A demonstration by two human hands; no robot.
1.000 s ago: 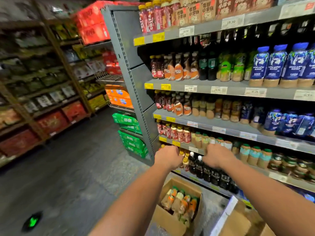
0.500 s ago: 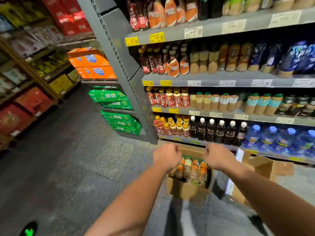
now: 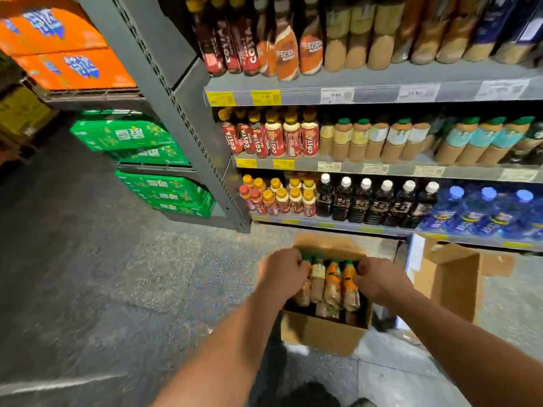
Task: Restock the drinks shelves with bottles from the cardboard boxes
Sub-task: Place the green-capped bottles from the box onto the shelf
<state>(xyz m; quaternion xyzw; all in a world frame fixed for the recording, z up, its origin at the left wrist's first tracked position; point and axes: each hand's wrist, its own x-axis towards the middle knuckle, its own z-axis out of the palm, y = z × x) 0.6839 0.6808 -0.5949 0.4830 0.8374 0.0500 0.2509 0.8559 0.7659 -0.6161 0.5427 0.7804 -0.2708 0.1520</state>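
An open cardboard box (image 3: 320,333) stands on the floor in front of the drinks shelves (image 3: 382,168). It holds several tea bottles (image 3: 332,283) with green caps and orange or cream labels, standing in a row. My left hand (image 3: 283,274) curls over the leftmost bottle of that row. At the row's other end my right hand (image 3: 379,282) has its fingers curled on the rightmost orange-labelled bottle. The lowest shelf carries small red bottles (image 3: 279,198), black bottles (image 3: 379,201) and blue water bottles (image 3: 484,210).
A second cardboard box (image 3: 449,277) lies open to the right, its flaps spread on the floor. The grey shelf upright (image 3: 188,113) rises at the left. Beyond it are stacked green packs (image 3: 164,189) and orange packs (image 3: 73,69). Grey floor stretches to the left.
My view has dropped from the upper shelves to the floor box. Both hands came down from shelf height into the box and closed on the outer bottles.
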